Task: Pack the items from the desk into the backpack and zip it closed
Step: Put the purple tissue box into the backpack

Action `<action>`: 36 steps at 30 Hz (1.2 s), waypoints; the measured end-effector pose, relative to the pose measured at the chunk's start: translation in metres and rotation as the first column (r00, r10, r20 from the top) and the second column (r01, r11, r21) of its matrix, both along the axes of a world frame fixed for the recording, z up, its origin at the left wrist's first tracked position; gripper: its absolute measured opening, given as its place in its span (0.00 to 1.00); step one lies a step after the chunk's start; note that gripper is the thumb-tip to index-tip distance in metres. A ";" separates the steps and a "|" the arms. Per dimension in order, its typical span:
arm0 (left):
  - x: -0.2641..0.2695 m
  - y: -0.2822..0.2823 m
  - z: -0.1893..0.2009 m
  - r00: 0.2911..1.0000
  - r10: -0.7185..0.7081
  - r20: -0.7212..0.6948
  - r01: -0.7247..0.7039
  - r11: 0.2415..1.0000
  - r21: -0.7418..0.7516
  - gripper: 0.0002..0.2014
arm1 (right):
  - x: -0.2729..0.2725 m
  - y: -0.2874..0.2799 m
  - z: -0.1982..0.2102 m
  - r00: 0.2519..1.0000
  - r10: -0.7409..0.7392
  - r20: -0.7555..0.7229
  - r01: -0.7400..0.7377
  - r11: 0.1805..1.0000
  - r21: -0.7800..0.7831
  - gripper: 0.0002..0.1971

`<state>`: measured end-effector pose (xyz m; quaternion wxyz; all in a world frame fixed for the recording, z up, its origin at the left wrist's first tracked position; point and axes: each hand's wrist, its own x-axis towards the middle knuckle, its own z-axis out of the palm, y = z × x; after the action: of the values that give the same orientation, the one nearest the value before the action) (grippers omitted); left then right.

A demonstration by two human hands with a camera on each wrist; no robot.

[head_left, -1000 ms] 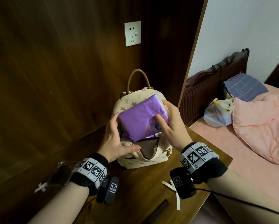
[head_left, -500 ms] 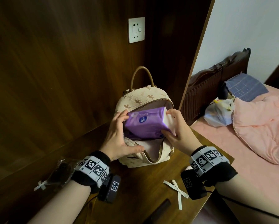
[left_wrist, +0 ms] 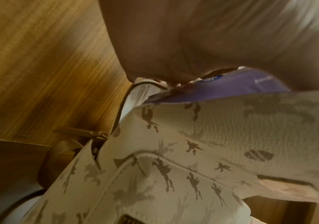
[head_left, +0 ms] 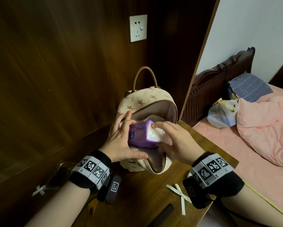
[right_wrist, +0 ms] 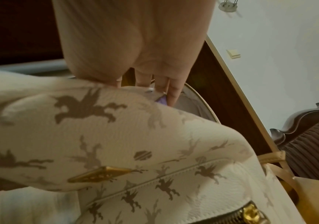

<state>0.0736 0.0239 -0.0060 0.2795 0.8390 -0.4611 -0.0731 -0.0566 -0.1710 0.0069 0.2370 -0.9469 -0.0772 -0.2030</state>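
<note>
Both hands grip the purple pack [head_left: 138, 138] in the open backpack [head_left: 147, 104]: left hand [head_left: 121, 141], right hand [head_left: 176, 141]

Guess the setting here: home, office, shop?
Most likely a home bedroom. A bed with a carved dark headboard and a pink quilt sits beside the wooden desk, and a wall socket is set in wood panelling.

A cream backpack [head_left: 147, 102] with brown horse print and a tan handle stands upright on the table [head_left: 137, 194], main zip open. A purple pack [head_left: 140, 138] with a white end lies tilted in its mouth, white end toward 3 o'clock.
</note>
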 end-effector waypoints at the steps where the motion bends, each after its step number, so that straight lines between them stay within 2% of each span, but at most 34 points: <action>1: 0.001 0.001 0.002 0.999 0.003 0.044 -0.004 1.000 0.026 0.65 | -0.001 -0.001 -0.001 1.000 -0.008 -0.002 0.008 1.000 0.008 0.28; 2: 0.003 0.002 0.005 0.995 0.019 0.095 -0.023 0.999 0.048 0.60 | -0.001 -0.002 -0.002 1.000 -0.020 -0.001 0.020 1.000 0.021 0.28; 4: 0.010 0.005 0.008 0.982 0.088 0.166 -0.098 0.994 0.056 0.45 | -0.001 -0.003 -0.003 0.999 -0.052 0.001 0.052 0.997 0.062 0.27; 7: 0.028 0.009 0.012 0.975 0.123 0.184 -0.133 0.990 0.044 0.24 | -0.001 -0.004 -0.005 0.996 -0.085 -0.002 0.085 0.990 0.110 0.26; 11: 0.046 0.000 0.009 0.992 0.088 0.087 -0.087 0.996 -0.017 0.13 | -0.003 -0.005 -0.011 0.991 -0.132 0.003 0.131 0.983 0.129 0.25; 16: 0.053 -0.005 -0.003 0.967 0.119 0.225 -0.098 0.990 -0.099 0.10 | -0.007 -0.003 -0.021 0.981 -0.193 0.010 0.187 0.960 0.208 0.26; 19: 0.052 -0.008 -0.004 0.942 0.149 0.302 -0.119 0.986 -0.115 0.08 | -0.010 -0.003 -0.035 0.954 -0.296 -0.041 0.293 0.899 0.324 0.26; 23: 0.046 -0.017 -0.010 0.918 0.175 0.357 -0.180 0.984 -0.019 0.15 | -0.011 0.001 -0.047 0.915 -0.398 -0.067 0.381 0.800 0.464 0.28; 25: 0.044 -0.023 -0.012 0.908 0.216 0.360 -0.227 0.974 -0.011 0.15 | -0.012 0.004 -0.048 0.905 -0.421 -0.059 0.392 0.773 0.498 0.28; 27: 0.045 -0.028 -0.015 0.901 0.261 0.346 -0.279 0.960 0.001 0.15 | -0.013 0.004 -0.047 0.910 -0.410 -0.054 0.376 0.766 0.522 0.27; 30: 0.047 -0.034 -0.018 0.879 0.280 0.387 -0.307 0.952 0.008 0.10 | -0.015 -0.002 -0.041 0.929 -0.355 -0.106 0.353 0.765 0.539 0.20; 34: 0.050 -0.038 -0.019 0.881 0.272 0.387 -0.298 0.954 0.009 0.08 | -0.013 -0.014 -0.037 0.928 -0.309 -0.210 0.373 0.787 0.491 0.21; 36: 0.054 -0.039 -0.020 0.889 0.285 0.359 -0.315 0.949 0.025 0.08 | -0.012 -0.019 -0.034 0.930 -0.290 -0.228 0.365 0.808 0.462 0.14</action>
<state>0.1276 -0.0152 -0.0263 0.1657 0.9104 -0.3649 0.1030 -0.0688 -0.1903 -0.0274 0.4388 -0.8649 0.1600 -0.1838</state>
